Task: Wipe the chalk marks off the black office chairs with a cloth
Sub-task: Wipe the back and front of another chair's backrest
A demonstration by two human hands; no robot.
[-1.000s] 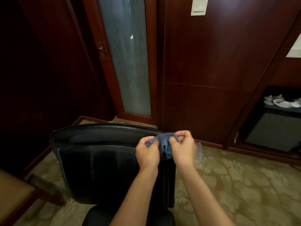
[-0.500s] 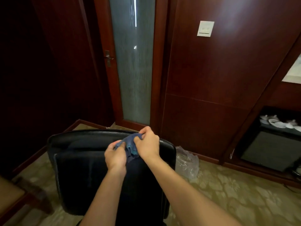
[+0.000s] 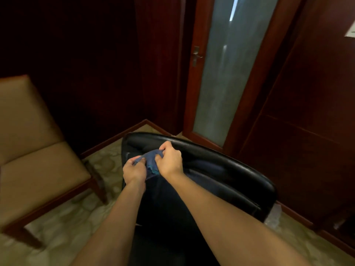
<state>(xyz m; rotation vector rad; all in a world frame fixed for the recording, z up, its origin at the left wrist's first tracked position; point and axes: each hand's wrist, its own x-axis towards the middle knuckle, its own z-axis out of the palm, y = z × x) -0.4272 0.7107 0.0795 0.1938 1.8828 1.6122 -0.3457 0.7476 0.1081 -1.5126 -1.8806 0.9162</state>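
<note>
A black office chair stands in front of me, its backrest top running from upper left to lower right. Both hands hold a bunched blue cloth over the upper left part of the backrest. My left hand pinches the cloth's left side. My right hand grips its right side with curled fingers. I cannot make out any chalk marks on the dark leather here.
A tan upholstered chair with a wooden frame stands at the left. A wooden door with a frosted glass panel and dark wood walls lie behind the chair. A clear plastic bag sits on the patterned carpet at the right.
The view has swung left, bringing the tan chair into sight. Both hands, still holding the cloth, have shifted toward the left end of the backrest top.
</note>
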